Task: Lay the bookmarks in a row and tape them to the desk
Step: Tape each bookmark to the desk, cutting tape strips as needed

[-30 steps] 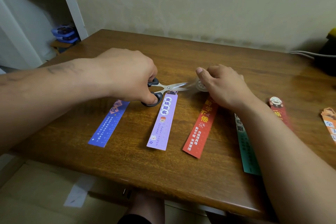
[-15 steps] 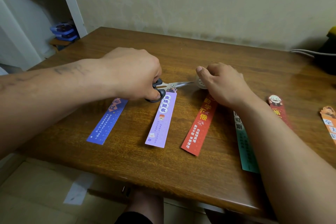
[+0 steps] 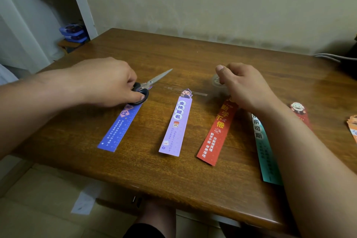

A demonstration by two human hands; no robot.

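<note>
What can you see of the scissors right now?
The scissors have black plastic-looking handle loops and silvery metal blades, which look closed. The left hand grips the handles, hiding part of them. They sit over the top end of the blue bookmark, blades pointing away and rightward. Whether they touch the desk is unclear.

The desk (image 3: 173, 170) is seen to be of dark brown wood, its grain plain under a smooth, glossy varnish. The bookmarks (image 3: 174, 127) are made of printed card, smooth and faintly shiny. The scissors (image 3: 152, 82) are formed of bright bare metal blades and black plastic handles. A clear, shiny strip of tape (image 3: 199, 93) and a translucent roll of tape (image 3: 216, 81) are seen. The wall (image 3: 212, 2) is finished matt.
</note>
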